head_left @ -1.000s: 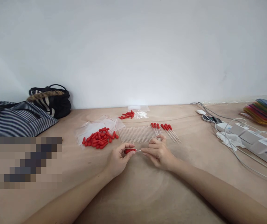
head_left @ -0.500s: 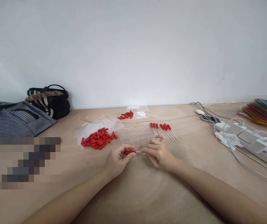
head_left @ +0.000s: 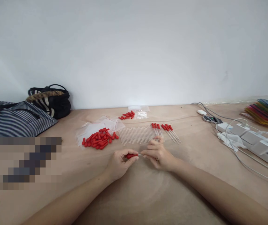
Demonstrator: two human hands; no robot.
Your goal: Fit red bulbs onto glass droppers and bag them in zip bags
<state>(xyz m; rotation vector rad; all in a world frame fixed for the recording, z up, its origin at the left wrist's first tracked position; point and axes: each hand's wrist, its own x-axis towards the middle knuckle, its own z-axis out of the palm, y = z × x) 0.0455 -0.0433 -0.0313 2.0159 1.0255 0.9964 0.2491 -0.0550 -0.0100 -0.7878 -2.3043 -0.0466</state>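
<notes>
L hand [head_left: 121, 164] pinching red bulb [head_left: 131, 156] btwn thumb + fingers, just nearer the camera than the tube row [head_left: 136, 135]; R hand [head_left: 159, 155] gripping clear tube [head_left: 139, 154] w/ fingertips, tube end at bulb mouth, can't tell how deep. Loose bulb pile [head_left: 97, 139] is L of the row by clear plastic bags [head_left: 112, 123]; 6 red-capped tubes [head_left: 167, 128] at R end, 2 grps of 3, bulbs twd wall [head_left: 162, 62].

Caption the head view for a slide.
Left hand pinching a red bulb, right hand a clear tube, more tubes beyond.
</notes>
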